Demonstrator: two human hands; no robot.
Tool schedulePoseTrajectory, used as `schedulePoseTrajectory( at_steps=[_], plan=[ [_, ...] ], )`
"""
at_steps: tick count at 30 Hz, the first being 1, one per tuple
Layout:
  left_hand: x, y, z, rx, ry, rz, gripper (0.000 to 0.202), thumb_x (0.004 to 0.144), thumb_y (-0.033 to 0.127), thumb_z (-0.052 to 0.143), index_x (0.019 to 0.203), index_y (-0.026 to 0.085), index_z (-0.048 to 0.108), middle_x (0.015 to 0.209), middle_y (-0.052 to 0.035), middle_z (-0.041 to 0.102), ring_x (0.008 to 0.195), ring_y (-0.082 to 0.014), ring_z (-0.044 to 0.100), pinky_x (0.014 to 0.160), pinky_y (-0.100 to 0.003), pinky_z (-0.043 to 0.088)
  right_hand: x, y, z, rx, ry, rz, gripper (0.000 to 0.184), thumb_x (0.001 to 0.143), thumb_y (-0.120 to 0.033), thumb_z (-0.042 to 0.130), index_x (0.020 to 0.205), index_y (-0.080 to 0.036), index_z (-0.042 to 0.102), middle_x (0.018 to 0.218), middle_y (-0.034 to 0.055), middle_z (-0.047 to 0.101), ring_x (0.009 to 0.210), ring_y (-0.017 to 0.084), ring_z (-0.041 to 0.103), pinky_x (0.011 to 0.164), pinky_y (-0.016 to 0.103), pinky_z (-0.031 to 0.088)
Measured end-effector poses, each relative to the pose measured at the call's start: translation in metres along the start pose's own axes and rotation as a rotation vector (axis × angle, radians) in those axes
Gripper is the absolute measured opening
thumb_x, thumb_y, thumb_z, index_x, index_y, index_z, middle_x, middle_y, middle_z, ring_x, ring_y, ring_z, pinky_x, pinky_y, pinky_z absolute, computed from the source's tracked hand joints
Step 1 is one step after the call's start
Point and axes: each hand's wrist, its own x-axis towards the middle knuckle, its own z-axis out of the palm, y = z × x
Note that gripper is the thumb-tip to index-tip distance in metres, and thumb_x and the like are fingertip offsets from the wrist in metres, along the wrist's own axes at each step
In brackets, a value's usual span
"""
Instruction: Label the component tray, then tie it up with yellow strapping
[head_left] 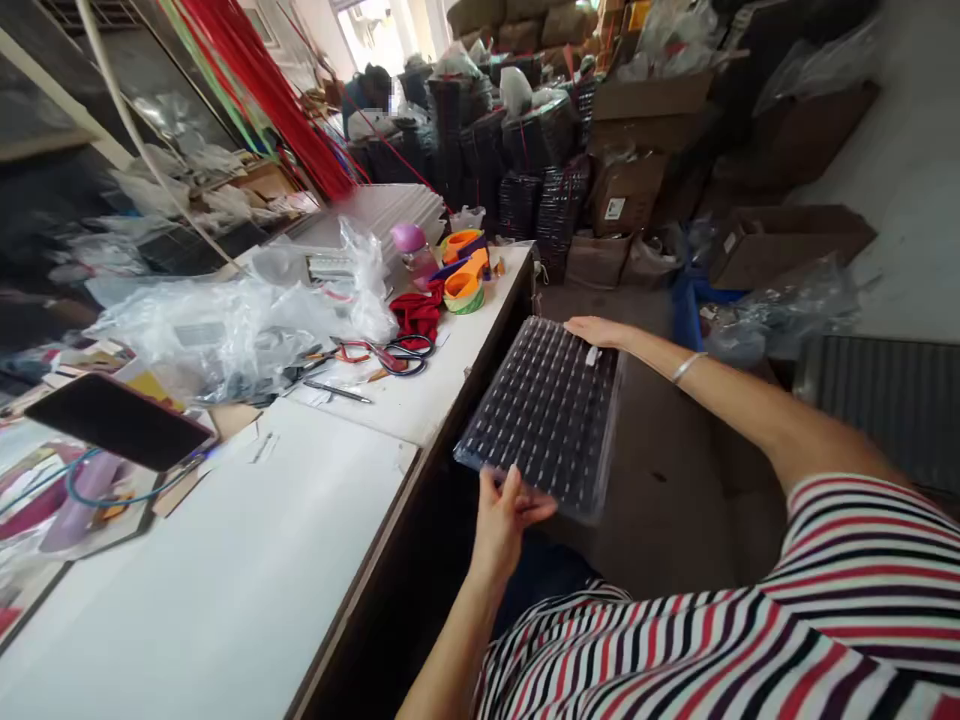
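I hold a dark plastic tray (pixel 547 410) with rows of small parts, wrapped in clear film, out over the floor to the right of the white table (pixel 225 580). My left hand (pixel 504 515) grips its near edge. My right hand (pixel 600 331), a bracelet on its wrist, grips the far edge. The tray is tilted slightly and sits apart from the table's edge.
On the table lie clear plastic bags (pixel 232 320), scissors (pixel 397 355), red cloth (pixel 417 312), tape dispensers (pixel 465 280), a pink bottle (pixel 411 245) and a black phone (pixel 120 420). Stacks of black trays (pixel 540 190) and cardboard boxes (pixel 780 245) crowd the floor. A person (pixel 371 95) sits far back.
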Motion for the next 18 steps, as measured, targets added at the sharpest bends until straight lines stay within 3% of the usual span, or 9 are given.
schedulePoseTrajectory(
  at_steps=[3,6,10,13,15,17,18],
  plan=[
    [0.05,-0.032,0.021,0.106,0.066,-0.043,0.049,0.073,0.062,0.058,0.09,0.021,0.036,0.065,0.0057,0.052,0.06,-0.0145,0.064,0.066,-0.036,0.057,0.029,0.019,-0.003,-0.186,0.096,0.059,0.038,0.093,-0.043,0.041,0.093,-0.012,0.062,0.108,0.0161,0.056,0.109,0.032,0.044,0.096,0.052,0.026],
    [0.066,-0.044,0.021,0.258,0.079,-0.117,0.049,0.078,0.066,0.046,0.087,0.019,0.04,0.063,0.0022,0.054,0.055,-0.0162,0.064,0.06,-0.034,0.056,0.039,0.035,0.009,-0.319,0.168,0.06,0.039,0.096,-0.042,0.034,0.102,-0.015,0.062,0.121,0.0167,0.049,0.117,0.034,0.036,0.097,0.058,0.018],
    [0.055,-0.031,0.009,0.49,0.007,-0.216,0.052,0.074,0.067,0.051,0.065,0.016,0.049,0.051,-0.0044,0.055,0.048,-0.0224,0.061,0.046,-0.032,0.049,0.038,0.045,0.018,-0.366,0.237,0.04,0.039,0.094,-0.045,0.036,0.116,-0.021,0.058,0.128,0.0145,0.046,0.119,0.034,0.036,0.1,0.059,0.014],
    [0.065,-0.001,0.007,0.714,0.059,-0.032,0.038,0.073,0.054,0.062,0.068,0.017,0.056,0.071,-0.0078,0.064,0.084,-0.0277,0.065,0.067,-0.032,0.051,0.013,0.05,0.026,-0.347,0.362,0.065,0.051,0.092,-0.044,0.04,0.138,-0.022,0.035,0.143,0.0156,0.029,0.129,0.036,0.023,0.102,0.06,0.01],
    [0.088,0.022,0.009,0.9,0.117,0.21,0.026,0.077,0.043,0.061,0.088,0.019,0.061,0.107,-0.0099,0.063,0.119,-0.0293,0.049,0.092,-0.037,0.044,-0.018,0.055,0.04,-0.204,0.466,0.136,0.068,0.09,-0.045,0.044,0.145,-0.02,0.016,0.151,0.0164,0.007,0.135,0.037,0.006,0.102,0.062,0.007],
    [0.118,0.041,0.013,0.935,0.045,0.234,0.035,0.077,0.035,0.063,0.108,0.019,0.058,0.133,-0.0097,0.049,0.135,-0.0279,0.026,0.107,-0.041,0.029,-0.055,0.062,0.063,0.385,0.53,0.254,0.093,0.075,-0.047,0.065,0.146,-0.022,0.01,0.153,0.0102,-0.007,0.137,0.033,-0.009,0.105,0.059,-0.004],
    [0.132,0.048,0.014,0.925,-0.007,0.193,0.041,0.076,0.034,0.065,0.113,0.018,0.057,0.136,-0.0098,0.047,0.136,-0.0274,0.025,0.109,-0.041,0.026,-0.072,0.064,0.075,0.508,0.512,0.291,0.104,0.069,-0.051,0.069,0.146,-0.019,0.007,0.152,0.0133,-0.006,0.137,0.035,-0.008,0.106,0.059,0.0]
  ],
)
